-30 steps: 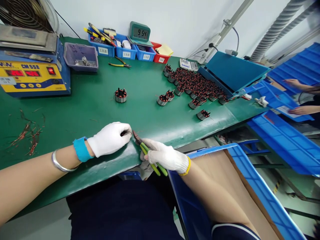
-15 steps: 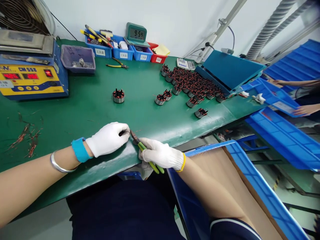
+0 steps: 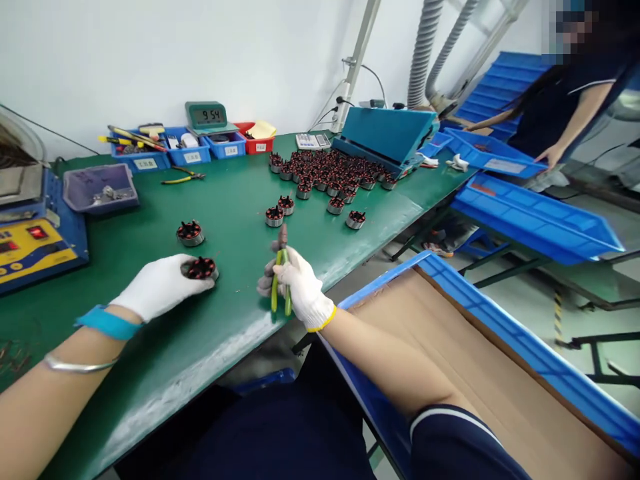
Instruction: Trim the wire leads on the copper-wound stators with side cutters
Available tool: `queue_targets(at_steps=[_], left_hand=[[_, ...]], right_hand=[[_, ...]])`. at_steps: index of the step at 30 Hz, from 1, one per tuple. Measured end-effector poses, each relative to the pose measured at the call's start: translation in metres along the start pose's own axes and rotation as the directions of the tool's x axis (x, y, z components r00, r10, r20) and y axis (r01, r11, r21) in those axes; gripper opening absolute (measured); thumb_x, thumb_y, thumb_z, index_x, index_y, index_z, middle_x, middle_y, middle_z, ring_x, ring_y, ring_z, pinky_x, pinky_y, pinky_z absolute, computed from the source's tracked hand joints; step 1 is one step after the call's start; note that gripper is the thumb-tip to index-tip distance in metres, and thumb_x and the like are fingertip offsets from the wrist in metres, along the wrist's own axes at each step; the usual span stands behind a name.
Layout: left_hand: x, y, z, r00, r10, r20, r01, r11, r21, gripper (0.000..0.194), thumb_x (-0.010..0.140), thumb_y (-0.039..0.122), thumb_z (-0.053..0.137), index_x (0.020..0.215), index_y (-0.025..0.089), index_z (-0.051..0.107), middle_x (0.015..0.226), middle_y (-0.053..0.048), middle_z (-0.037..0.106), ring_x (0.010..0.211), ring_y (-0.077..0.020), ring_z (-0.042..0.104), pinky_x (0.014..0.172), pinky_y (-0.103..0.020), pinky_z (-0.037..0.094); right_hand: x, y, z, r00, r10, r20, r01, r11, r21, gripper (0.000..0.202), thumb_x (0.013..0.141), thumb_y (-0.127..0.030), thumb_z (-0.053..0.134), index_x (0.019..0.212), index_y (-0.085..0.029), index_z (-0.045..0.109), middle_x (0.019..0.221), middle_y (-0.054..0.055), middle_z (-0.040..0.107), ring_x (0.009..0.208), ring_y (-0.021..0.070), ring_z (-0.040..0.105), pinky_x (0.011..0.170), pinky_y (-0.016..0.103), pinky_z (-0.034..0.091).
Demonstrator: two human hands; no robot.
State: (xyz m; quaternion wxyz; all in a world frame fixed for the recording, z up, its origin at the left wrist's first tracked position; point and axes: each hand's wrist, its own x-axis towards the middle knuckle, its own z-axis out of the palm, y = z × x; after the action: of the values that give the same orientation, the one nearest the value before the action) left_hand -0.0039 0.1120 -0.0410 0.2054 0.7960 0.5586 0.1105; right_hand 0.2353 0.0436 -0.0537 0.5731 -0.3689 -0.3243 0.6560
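My left hand (image 3: pixel 163 285), in a white glove, has its fingers round the side of a motor stator (image 3: pixel 203 268) with copper windings and a dark top. The stator is held low over or on the green table; which of the two I cannot tell. Just behind it stands another single stator (image 3: pixel 190 233). My right hand (image 3: pixel 300 283), gloved too, is closed on green-handled cutting pliers (image 3: pixel 281 267), whose dark jaws point up and away from me. Beyond the jaws are two stators (image 3: pixel 274 216) side by side.
Many stators (image 3: pixel 325 172) stand grouped at the back by a teal open-lidded case (image 3: pixel 385 137). Tool bins (image 3: pixel 190 155), yellow-handled pliers (image 3: pixel 183 176) and a purple tray (image 3: pixel 100 189) lie at left. A cardboard-lined blue crate (image 3: pixel 425 261) is at my right. A co-worker (image 3: pixel 560 113) handles blue trays.
The view has swung right. My left hand has moved away from the pliers, and the stator in it now shows plainly. The pliers have turned upward in my right hand.
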Motion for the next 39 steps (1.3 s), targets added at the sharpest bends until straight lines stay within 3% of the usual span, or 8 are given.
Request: queue_targets(at_steps=[4, 8, 14, 18, 23, 28, 34, 39], left_hand=[[0.03, 0.043, 0.034, 0.987, -0.025, -0.161, -0.005, 0.983, -0.185, 0.081, 0.076, 0.058, 0.054, 0.139, 0.011, 0.037, 0.128, -0.018, 0.057, 0.115, -0.028, 0.058, 0.093, -0.039, 0.048], [0.017, 0.093, 0.078, 0.901, 0.429, -0.056, -0.416, 0.894, 0.166, 0.095, 0.07, 0.067, 0.057, 0.143, 0.011, 0.031, 0.15, -0.02, 0.031, 0.139, -0.0372, 0.026, 0.114, -0.052, 0.023], [-0.015, 0.055, 0.077, 0.982, 0.19, -0.018, -0.168, 0.905, 0.392, 0.091, 0.078, 0.073, 0.036, 0.141, 0.006, 0.035, 0.149, -0.025, 0.028, 0.139, -0.041, 0.024, 0.11, -0.058, 0.02], [-0.014, 0.01, 0.035, 0.935, -0.078, -0.346, 0.21, 0.907, 0.366, 0.088, 0.078, 0.068, 0.039, 0.141, 0.007, 0.03, 0.148, -0.027, 0.027, 0.129, -0.049, 0.033, 0.1, -0.063, 0.029], [0.02, 0.007, -0.004, 0.918, -0.12, -0.378, 0.223, 0.944, 0.242, 0.091, 0.079, 0.068, 0.04, 0.144, 0.015, 0.005, 0.155, -0.02, -0.004, 0.129, -0.0547, 0.026, 0.098, -0.063, 0.032], [0.04, 0.014, -0.008, 0.985, -0.007, -0.173, 0.047, 0.972, 0.228, 0.062, 0.088, 0.061, 0.029, 0.137, 0.025, 0.021, 0.143, -0.01, 0.037, 0.127, -0.0378, 0.04, 0.102, -0.049, 0.037], [-0.014, 0.017, 0.025, 0.977, -0.112, -0.182, 0.131, 0.987, 0.094, 0.105, 0.068, 0.072, 0.057, 0.145, 0.015, 0.015, 0.132, -0.019, 0.048, 0.116, -0.0392, 0.052, 0.092, -0.047, 0.046], [-0.05, 0.022, 0.05, 0.985, 0.059, -0.16, -0.076, 0.991, -0.107, 0.117, 0.062, 0.063, 0.067, 0.149, 0.015, 0.006, 0.139, -0.016, 0.045, 0.121, -0.0308, 0.051, 0.1, -0.038, 0.044]], right_hand=[[0.012, -0.006, -0.013, 0.954, -0.245, -0.174, 0.245, 0.969, -0.024, 0.051, 0.068, -0.03, 0.058, 0.115, -0.025, 0.039, 0.079, -0.005, 0.047, 0.056, 0.0098, 0.055, 0.059, 0.03, 0.052], [0.013, -0.004, -0.029, 0.877, -0.465, -0.122, 0.377, 0.823, -0.424, 0.056, 0.077, -0.031, 0.049, 0.13, -0.023, 0.033, 0.093, 0.002, 0.052, 0.07, 0.0134, 0.058, 0.069, 0.032, 0.051], [0.01, -0.006, -0.039, 0.922, -0.348, 0.17, 0.118, -0.165, -0.979, 0.06, 0.087, -0.03, 0.043, 0.144, -0.017, 0.029, 0.123, 0.016, 0.052, 0.098, 0.028, 0.055, 0.078, 0.041, 0.048], [0.021, -0.007, -0.039, 0.972, -0.202, 0.123, 0.019, -0.452, -0.892, 0.05, 0.085, -0.027, 0.048, 0.133, -0.016, 0.045, 0.108, 0.017, 0.057, 0.093, 0.0302, 0.054, 0.074, 0.043, 0.046], [0.033, -0.011, -0.04, 0.943, -0.259, 0.211, 0.068, -0.471, -0.88, 0.048, 0.084, -0.034, 0.051, 0.127, -0.013, 0.049, 0.109, 0.016, 0.056, 0.1, 0.0317, 0.05, 0.093, 0.052, 0.036], [0.026, -0.012, -0.034, 0.884, -0.209, 0.419, 0.281, -0.478, -0.832, 0.054, 0.082, -0.029, 0.053, 0.132, -0.01, 0.044, 0.124, 0.017, 0.052, 0.115, 0.0311, 0.043, 0.104, 0.05, 0.027], [0.008, 0.005, -0.028, 0.831, -0.074, 0.551, 0.506, -0.31, -0.805, 0.055, 0.085, -0.044, 0.052, 0.132, -0.015, 0.047, 0.131, 0.011, 0.051, 0.116, 0.0282, 0.046, 0.097, 0.042, 0.039], [0.013, 0.015, -0.02, 0.857, -0.012, 0.515, 0.509, -0.136, -0.85, 0.079, 0.068, -0.06, 0.067, 0.131, -0.016, 0.05, 0.129, 0.011, 0.053, 0.117, 0.0298, 0.047, 0.099, 0.042, 0.039]])
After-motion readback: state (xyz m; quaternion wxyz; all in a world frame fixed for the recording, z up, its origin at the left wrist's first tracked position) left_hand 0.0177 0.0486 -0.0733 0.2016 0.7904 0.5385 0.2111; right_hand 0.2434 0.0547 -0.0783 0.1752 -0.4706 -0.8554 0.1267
